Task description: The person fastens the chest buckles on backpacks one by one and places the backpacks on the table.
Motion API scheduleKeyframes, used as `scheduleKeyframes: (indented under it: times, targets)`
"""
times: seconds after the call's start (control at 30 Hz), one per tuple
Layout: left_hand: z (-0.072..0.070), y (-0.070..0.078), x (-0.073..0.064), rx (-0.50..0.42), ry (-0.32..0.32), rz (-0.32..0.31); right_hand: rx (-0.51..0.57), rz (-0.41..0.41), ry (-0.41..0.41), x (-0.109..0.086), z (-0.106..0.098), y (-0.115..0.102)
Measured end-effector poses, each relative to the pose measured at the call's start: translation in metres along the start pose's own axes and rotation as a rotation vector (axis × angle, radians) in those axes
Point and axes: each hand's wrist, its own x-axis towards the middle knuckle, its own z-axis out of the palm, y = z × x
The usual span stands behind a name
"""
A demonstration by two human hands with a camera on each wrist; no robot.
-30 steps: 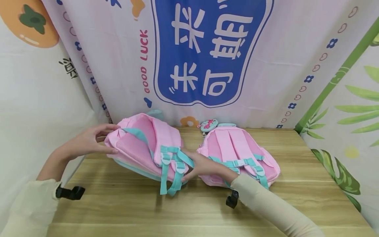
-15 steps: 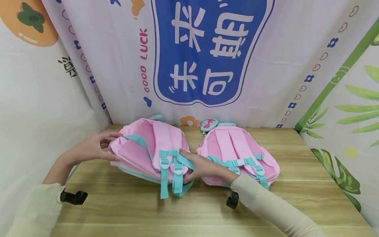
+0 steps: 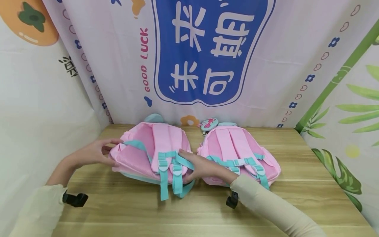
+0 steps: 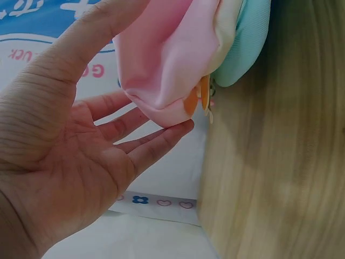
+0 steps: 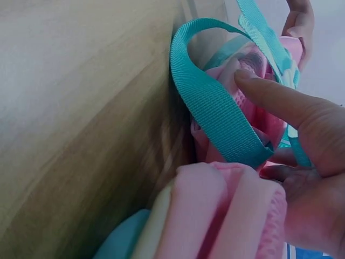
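Two pink backpacks are back side up on the wooden table, turquoise straps showing. My left hand (image 3: 91, 153) holds the side corner of the left backpack (image 3: 167, 136), thumb and fingers on opposite sides of it. Seen in the left wrist view, the fingers (image 4: 156, 148) reach along the pink cloth (image 4: 161, 48). My right hand (image 3: 204, 168) grips that backpack's other lower side by the strap buckles. A turquoise strap (image 5: 215, 108) loops out beside the right thumb in the right wrist view. The right backpack (image 3: 226, 141) lies under the right forearm.
A round turquoise charm (image 3: 209, 124) with a red pattern hangs at the top of the right backpack. Behind the table (image 3: 296, 197) stands a printed curtain (image 3: 127, 65). More printed cloth (image 3: 355, 138) borders the right side.
The left backpack has come down from a raised tilt to lie flatter and nearer the table. Both hands have kept their hold; the left hand has moved down and slightly right with it.
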Motion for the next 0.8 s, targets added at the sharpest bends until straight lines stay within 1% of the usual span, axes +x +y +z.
scheduleKeyframes:
  times: [0.07, 0.33, 0.57, 0.7, 0.8]
  targets:
    - [0.002, -0.003, 0.002, -0.005, -0.016, -0.005, -0.015, -0.005, 0.000, -0.001, -0.001, 0.001]
    - [0.012, -0.015, 0.011, -0.012, -0.023, 0.014, -0.069, 0.012, -0.015, -0.004, -0.008, 0.004]
    - [0.019, -0.023, 0.014, -0.012, -0.042, 0.012, -0.111, 0.023, -0.014, -0.005, -0.011, 0.006]
    - [0.021, -0.026, 0.015, -0.045, -0.071, -0.005, -0.129, 0.034, -0.012, -0.004, -0.011, 0.008]
    - [0.021, -0.027, 0.014, -0.057, -0.092, -0.032, -0.136, 0.035, -0.003, -0.004, -0.011, 0.009]
